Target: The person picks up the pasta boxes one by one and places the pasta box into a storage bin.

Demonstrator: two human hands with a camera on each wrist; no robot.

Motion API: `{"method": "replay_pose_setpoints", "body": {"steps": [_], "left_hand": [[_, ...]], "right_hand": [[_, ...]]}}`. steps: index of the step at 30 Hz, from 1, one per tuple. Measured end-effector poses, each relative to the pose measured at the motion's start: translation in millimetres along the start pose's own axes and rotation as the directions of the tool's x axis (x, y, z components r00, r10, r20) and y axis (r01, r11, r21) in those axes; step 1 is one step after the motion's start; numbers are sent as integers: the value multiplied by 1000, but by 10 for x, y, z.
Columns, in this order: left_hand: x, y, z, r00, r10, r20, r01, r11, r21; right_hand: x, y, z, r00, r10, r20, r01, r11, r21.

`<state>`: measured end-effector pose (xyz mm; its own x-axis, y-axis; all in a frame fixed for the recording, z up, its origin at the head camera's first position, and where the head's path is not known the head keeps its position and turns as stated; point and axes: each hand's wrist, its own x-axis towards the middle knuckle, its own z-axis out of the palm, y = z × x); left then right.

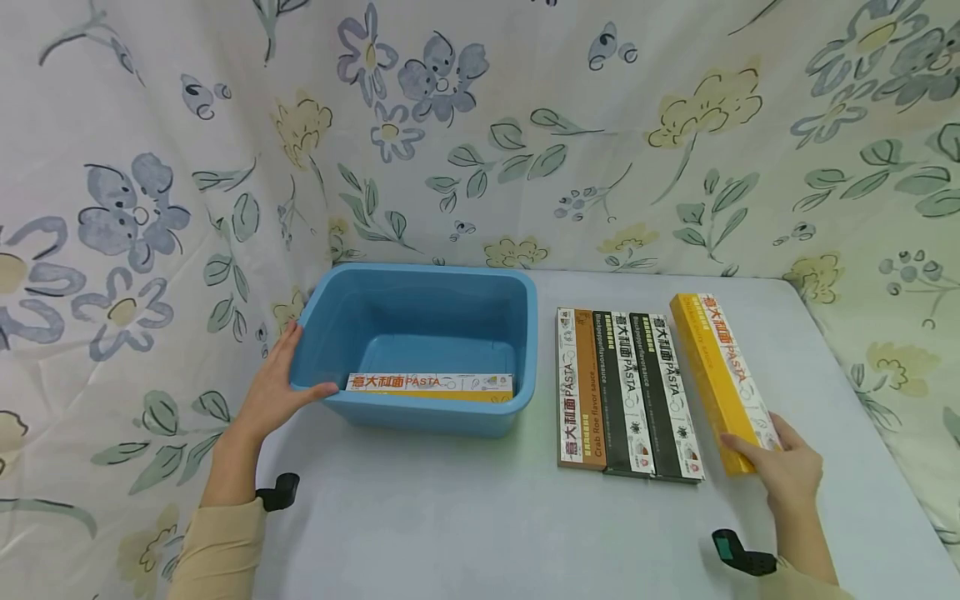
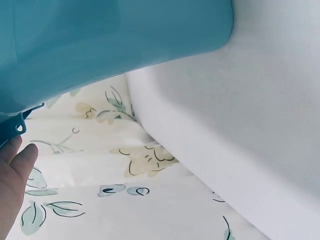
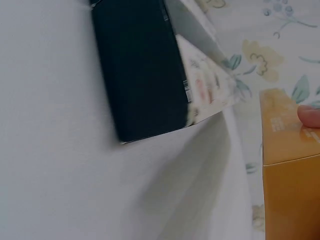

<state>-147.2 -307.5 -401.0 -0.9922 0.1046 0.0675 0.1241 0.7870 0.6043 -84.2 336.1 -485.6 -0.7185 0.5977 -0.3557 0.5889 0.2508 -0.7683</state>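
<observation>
My left hand (image 1: 264, 387) grips the near left corner of a blue plastic bin (image 1: 435, 419), thumb over the front rim and fingers along the left side. In the left wrist view, two fingertips touch the underside of the bin's rim (image 2: 12, 127). Inside the bin, a yellow and white pasta box (image 1: 431, 383) lies along the front wall. My right hand (image 1: 793, 468) holds the near end of another yellow pasta box (image 1: 708, 367), thumb on its left side. In the right wrist view, the thumb presses the orange-yellow box (image 3: 290, 195).
Left of the held box, a brown pasta box (image 1: 588, 387) and two black pasta boxes (image 1: 619, 392) lie side by side on the white table (image 1: 450, 517). Floral cloth (image 1: 480, 150) hangs behind the table and at both sides.
</observation>
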Motion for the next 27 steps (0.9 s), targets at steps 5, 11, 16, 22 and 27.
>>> {"method": "replay_pose_setpoints", "body": {"steps": [5, 11, 16, 22, 27], "left_hand": [[0, -6, 5, 1000, 8, -4, -8, 1000, -5], [-6, 19, -11, 1000, 4, -7, -4, 1000, -8], [-2, 22, -11, 1000, 0, -4, 0, 1000, -6], [-1, 14, -6, 1000, -3, -7, 3, 1000, 1], [3, 10, -2, 1000, -2, -9, 2, 1000, 8]], "right_hand": [[-44, -89, -40, 1000, -8, 12, 8, 1000, -4], [-128, -218, -60, 999, -39, -5, 39, 999, -9], [-213, -322, -83, 998, -62, -15, 62, 998, -12], [-303, -426, -111, 991, -132, -4, 132, 991, 2], [-375, -493, -104, 985, -175, 5, 175, 984, 12]]}}
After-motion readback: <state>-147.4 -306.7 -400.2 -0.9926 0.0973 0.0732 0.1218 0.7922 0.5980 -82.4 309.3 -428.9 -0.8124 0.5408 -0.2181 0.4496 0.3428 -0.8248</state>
